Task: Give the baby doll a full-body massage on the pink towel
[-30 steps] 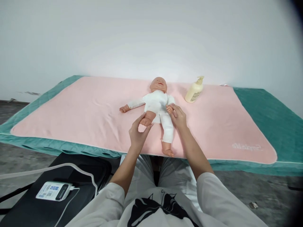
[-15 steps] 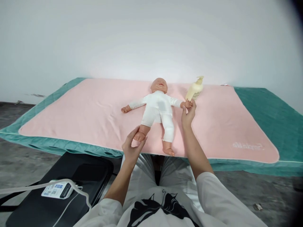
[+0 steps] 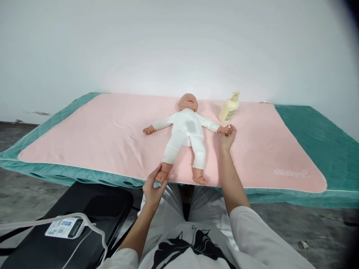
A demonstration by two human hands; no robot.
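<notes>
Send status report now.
White-clothed doll face-up, limbs spread. Left hand holds one foot; right hand holds doll's hand. Cream pump bottle stands beyond right hand.

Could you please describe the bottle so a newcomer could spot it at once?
On the green cover lies a pink mat. Toward its far edge, beyond the right hand, stands the bottle. Unlike the doll, it is pale yellow with a pump top.

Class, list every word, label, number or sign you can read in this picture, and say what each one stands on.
Pink mat, near right corner: pale lettering, perhaps "Simple life", but too blurred to be sure.
Pale yellow pump bottle: dark lettering, too blurred to read.
White device on the black seat: blue print, too blurred to read.
Nothing can be quoted with certainty.
</notes>
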